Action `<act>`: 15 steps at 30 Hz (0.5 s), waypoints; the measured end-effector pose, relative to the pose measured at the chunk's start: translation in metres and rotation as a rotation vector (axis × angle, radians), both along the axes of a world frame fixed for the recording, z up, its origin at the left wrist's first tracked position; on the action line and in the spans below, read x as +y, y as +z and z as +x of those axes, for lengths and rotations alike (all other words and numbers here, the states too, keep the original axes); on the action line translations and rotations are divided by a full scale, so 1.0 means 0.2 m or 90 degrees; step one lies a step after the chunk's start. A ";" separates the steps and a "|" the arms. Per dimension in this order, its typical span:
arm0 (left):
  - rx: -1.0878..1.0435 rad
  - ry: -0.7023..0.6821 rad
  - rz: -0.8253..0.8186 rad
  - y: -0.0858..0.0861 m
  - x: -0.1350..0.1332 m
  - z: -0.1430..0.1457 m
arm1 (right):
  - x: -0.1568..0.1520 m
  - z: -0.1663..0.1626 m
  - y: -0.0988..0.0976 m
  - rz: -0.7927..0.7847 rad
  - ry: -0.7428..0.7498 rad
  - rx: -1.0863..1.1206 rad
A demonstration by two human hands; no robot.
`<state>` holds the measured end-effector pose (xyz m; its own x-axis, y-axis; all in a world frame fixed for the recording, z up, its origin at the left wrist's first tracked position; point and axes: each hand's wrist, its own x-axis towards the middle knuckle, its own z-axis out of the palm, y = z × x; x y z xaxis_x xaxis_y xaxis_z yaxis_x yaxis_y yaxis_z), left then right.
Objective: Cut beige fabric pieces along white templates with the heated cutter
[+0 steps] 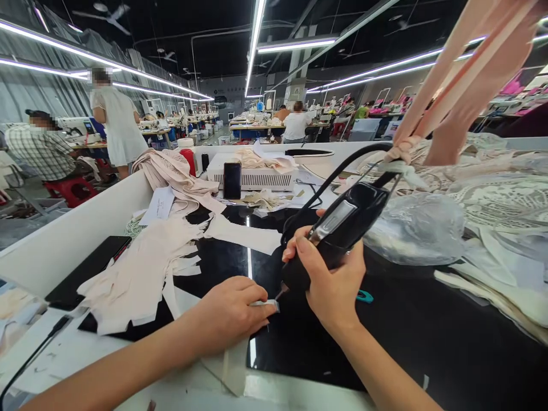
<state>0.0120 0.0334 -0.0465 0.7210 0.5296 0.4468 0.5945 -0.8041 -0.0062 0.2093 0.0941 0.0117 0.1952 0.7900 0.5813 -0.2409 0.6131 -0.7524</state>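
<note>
My right hand (334, 285) is wrapped round a black corded hand tool (351, 211) with a silver lever on its side. The tool hangs from knotted pink fabric strips (402, 148), and its narrow metal tip points down toward my left fingers. My left hand (235, 308) is closed, thumb and fingers pressing a pale fabric piece (273, 304) just beside that tip. More of a pale fabric piece (226, 365) shows below the left hand; whether it is the same piece is hidden. Under both hands lies a glossy black board (291, 342).
Stacked cream fabric pieces (132, 268) lie left, beside a black tablet-like slab (89, 271). A phone (232, 181) leans on a white vented box (257, 174) at the back. To the right are a clear plastic bag (415, 228), lace fabric (505, 200) and a teal clip (365, 296).
</note>
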 end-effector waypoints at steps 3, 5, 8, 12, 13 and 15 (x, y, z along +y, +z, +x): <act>0.027 0.014 -0.016 -0.01 0.01 0.00 | 0.00 -0.01 -0.01 -0.005 -0.008 0.000; 0.033 0.024 -0.021 -0.01 0.00 -0.01 | 0.00 -0.01 -0.01 0.002 -0.014 0.006; 0.028 0.042 -0.013 -0.01 -0.01 -0.02 | 0.00 -0.01 0.00 0.013 -0.020 0.016; 0.009 0.045 0.005 -0.03 -0.01 -0.03 | -0.01 -0.02 0.01 0.019 -0.013 0.016; 0.008 0.044 0.006 -0.03 -0.01 -0.03 | -0.01 -0.02 0.01 0.019 -0.013 0.016; 0.013 0.040 0.006 -0.04 -0.01 -0.03 | -0.01 -0.02 0.01 0.020 -0.018 0.017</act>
<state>0.0055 0.0316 -0.0541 0.6951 0.5699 0.4382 0.6437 -0.7648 -0.0263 0.2053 0.0916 0.0142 0.2330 0.7656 0.5996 -0.2432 0.6429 -0.7263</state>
